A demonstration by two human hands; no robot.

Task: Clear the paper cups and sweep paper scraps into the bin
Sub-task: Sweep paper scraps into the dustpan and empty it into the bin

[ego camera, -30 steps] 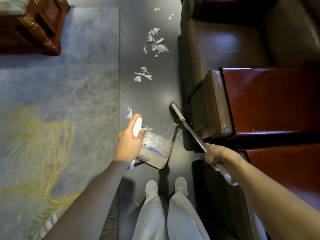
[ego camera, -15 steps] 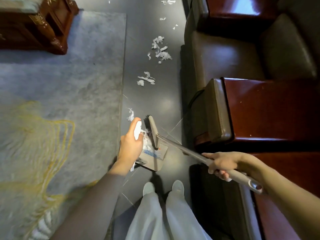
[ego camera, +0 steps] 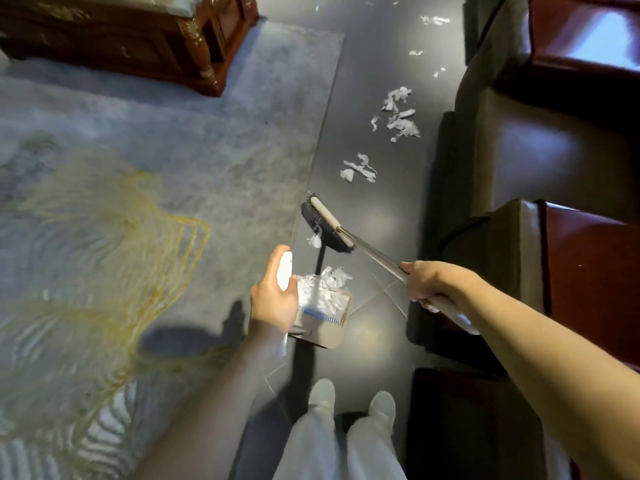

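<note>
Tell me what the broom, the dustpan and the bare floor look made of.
The broom has dark synthetic-looking bristles under a smooth cream block, likely plastic; its shaft gleams like metal. The dustpan looks matte beige plastic. The floor is dark and glossy with thin seams and reflections, likely polished tile or stone.

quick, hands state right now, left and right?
Left hand: closed, gripping the dustpan handle.
Right hand: closed, gripping the broom handle.
</note>
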